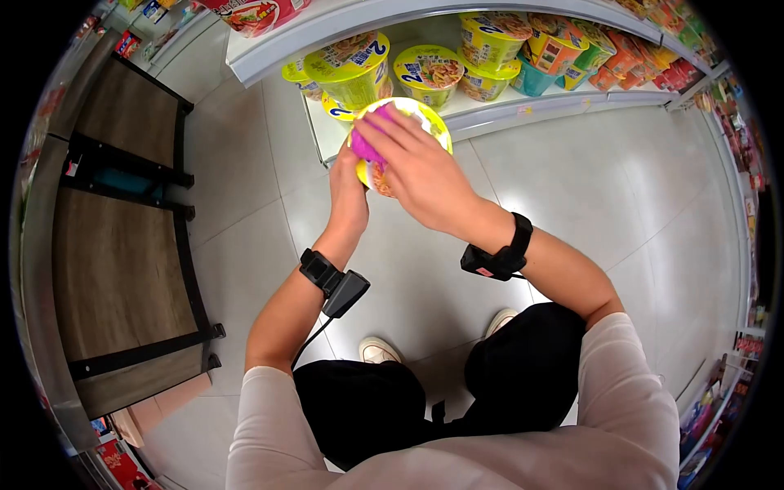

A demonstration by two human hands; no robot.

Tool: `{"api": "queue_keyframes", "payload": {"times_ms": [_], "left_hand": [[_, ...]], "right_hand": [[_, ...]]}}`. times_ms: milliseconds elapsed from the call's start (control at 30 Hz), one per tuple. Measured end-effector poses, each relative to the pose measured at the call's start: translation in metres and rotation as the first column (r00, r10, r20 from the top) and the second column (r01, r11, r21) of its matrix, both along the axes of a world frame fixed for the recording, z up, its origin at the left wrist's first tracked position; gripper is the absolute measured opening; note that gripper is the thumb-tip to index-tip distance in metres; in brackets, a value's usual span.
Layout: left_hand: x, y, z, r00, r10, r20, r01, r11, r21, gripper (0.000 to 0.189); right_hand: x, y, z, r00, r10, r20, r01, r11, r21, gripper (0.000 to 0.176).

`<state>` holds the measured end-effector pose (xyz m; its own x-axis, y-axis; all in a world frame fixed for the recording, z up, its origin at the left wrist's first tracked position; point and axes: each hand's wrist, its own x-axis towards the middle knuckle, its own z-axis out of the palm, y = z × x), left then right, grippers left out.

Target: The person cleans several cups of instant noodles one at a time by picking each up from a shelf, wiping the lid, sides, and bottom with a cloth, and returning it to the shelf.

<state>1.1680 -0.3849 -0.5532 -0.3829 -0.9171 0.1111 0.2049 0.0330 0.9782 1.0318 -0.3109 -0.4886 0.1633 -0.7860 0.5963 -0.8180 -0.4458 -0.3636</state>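
Observation:
A yellow-rimmed instant noodle tub (437, 125) is held in front of the low shelf, its printed lid facing up toward me. Wrapped around its left side, my left hand (349, 192) supports it, with the fingers partly hidden under the tub. My right hand (425, 167) lies across the lid and presses a bright purple cloth (367, 145) onto it. Part of the cloth is covered by the fingers. Similar yellow noodle tubs (349, 69) stand on the shelf just behind, some of them stacked.
The white shelf (523, 116) carries more tubs and orange and teal noodle packs (555, 49). An upper shelf edge (327, 33) juts out above. On the left stands a wood-panelled, black-framed unit (122, 269). Stocked shelves (747, 188) line the right side. Grey tiles (637, 188) cover the floor.

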Motion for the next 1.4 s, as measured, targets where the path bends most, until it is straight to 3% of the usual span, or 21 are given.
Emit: {"api": "queue_keyframes", "payload": {"times_ms": [67, 133, 167, 267, 333, 400, 467, 500, 533, 700, 733, 800, 867, 933, 967, 1067, 1200, 1267, 1333, 1367, 1400], "left_hand": [[0.004, 0.001, 0.008, 0.973, -0.004, -0.232, 0.077, 0.950, 0.303, 0.055], [0.009, 0.001, 0.019, 0.959, -0.014, -0.281, 0.114, 0.932, 0.344, 0.050], [0.010, -0.003, 0.020, 0.960, 0.000, -0.282, 0.108, 0.923, 0.368, 0.051], [0.006, -0.002, 0.037, 0.964, 0.025, -0.264, 0.073, 0.932, 0.355, 0.053], [0.005, -0.002, 0.043, 0.982, 0.065, -0.178, -0.008, 0.953, 0.303, 0.060], [0.007, -0.006, 0.047, 0.981, 0.079, -0.175, -0.026, 0.959, 0.283, 0.059], [0.008, -0.005, 0.051, 0.979, 0.070, -0.194, -0.016, 0.964, 0.264, 0.058], [0.009, -0.006, 0.051, 0.977, 0.062, -0.206, -0.005, 0.963, 0.269, 0.057], [0.011, -0.007, 0.052, 0.978, 0.045, -0.204, 0.011, 0.964, 0.266, 0.057], [0.017, -0.013, 0.068, 0.989, -0.085, -0.117, 0.117, 0.945, 0.304, 0.061], [0.019, -0.012, 0.069, 0.989, -0.093, -0.117, 0.125, 0.943, 0.308, 0.061], [0.012, -0.018, 0.080, 0.970, -0.186, -0.155, 0.225, 0.927, 0.299, 0.063], [0.004, -0.021, 0.090, 0.968, -0.176, -0.178, 0.222, 0.932, 0.287, 0.062], [-0.001, -0.028, 0.098, 0.973, -0.141, -0.184, 0.200, 0.912, 0.359, 0.059], [-0.005, -0.027, 0.098, 0.981, -0.105, -0.165, 0.149, 0.946, 0.288, 0.057], [-0.006, -0.022, 0.123, 0.989, -0.022, -0.146, 0.073, 0.931, 0.357, 0.057], [0.012, -0.028, 0.102, 0.966, -0.075, -0.246, 0.185, 0.865, 0.466, 0.056], [0.011, -0.023, 0.095, 0.986, 0.033, -0.166, 0.048, 0.886, 0.462, 0.056], [0.010, -0.020, 0.085, 0.976, 0.111, -0.186, -0.012, 0.886, 0.463, 0.057], [0.013, -0.014, 0.086, 0.974, 0.108, -0.199, 0.010, 0.859, 0.512, 0.058], [0.014, -0.010, 0.084, 0.971, 0.106, -0.213, 0.032, 0.830, 0.557, 0.058]], "right_hand": [[0.000, 0.006, 0.003, 0.998, 0.040, 0.040, -0.040, 0.999, -0.008, 0.045], [-0.007, 0.015, 0.008, 0.981, 0.181, -0.065, -0.180, 0.983, 0.025, 0.037], [-0.010, 0.013, 0.003, 0.977, 0.211, -0.027, -0.212, 0.977, -0.014, 0.032], [-0.039, 0.012, 0.016, 0.946, 0.305, -0.108, -0.305, 0.952, 0.015, 0.035], [-0.054, 0.005, 0.015, 0.963, 0.242, -0.118, -0.249, 0.968, -0.045, 0.036], [-0.069, -0.006, 0.018, 0.992, 0.040, -0.116, -0.059, 0.984, -0.166, 0.037], [-0.079, -0.018, 0.022, 0.997, 0.032, -0.072, -0.047, 0.976, -0.211, 0.037], [-0.081, -0.021, 0.025, 0.975, 0.059, 0.214, -0.031, 0.990, -0.135, 0.038], [-0.078, -0.023, 0.032, 0.871, 0.053, 0.488, -0.030, 0.998, -0.054, 0.039], [-0.079, -0.027, 0.083, 0.647, 0.121, 0.753, -0.302, 0.947, 0.108, 0.039], [-0.071, -0.031, 0.080, 0.648, 0.111, 0.753, -0.293, 0.949, 0.112, 0.039], [-0.062, -0.046, 0.074, 0.807, 0.162, 0.567, -0.271, 0.956, 0.113, 0.034], [-0.049, -0.048, 0.079, 0.992, 0.059, 0.112, -0.040, 0.986, -0.162, 0.037], [-0.037, -0.048, 0.082, 1.000, -0.012, -0.015, 0.009, 0.985, -0.170, 0.041], [-0.033, -0.047, 0.082, 1.000, 0.007, -0.024, -0.011, 0.985, -0.171, 0.042], [-0.024, -0.038, 0.088, 0.998, 0.047, -0.034, -0.051, 0.990, -0.129, 0.045], [-0.015, -0.004, 0.086, 0.951, 0.300, 0.077, -0.303, 0.952, 0.043, 0.033], [-0.023, 0.003, 0.079, 0.922, 0.370, 0.111, -0.380, 0.921, 0.087, 0.028], [-0.044, 0.002, 0.069, 0.961, -0.081, 0.265, 0.069, 0.996, 0.054, 0.019], [-0.053, -0.002, 0.056, 0.799, -0.168, 0.578, 0.083, 0.982, 0.170, 0.023], [-0.063, -0.007, 0.043, 0.531, -0.269, 0.803, 0.059, 0.958, 0.282, 0.026]]}}
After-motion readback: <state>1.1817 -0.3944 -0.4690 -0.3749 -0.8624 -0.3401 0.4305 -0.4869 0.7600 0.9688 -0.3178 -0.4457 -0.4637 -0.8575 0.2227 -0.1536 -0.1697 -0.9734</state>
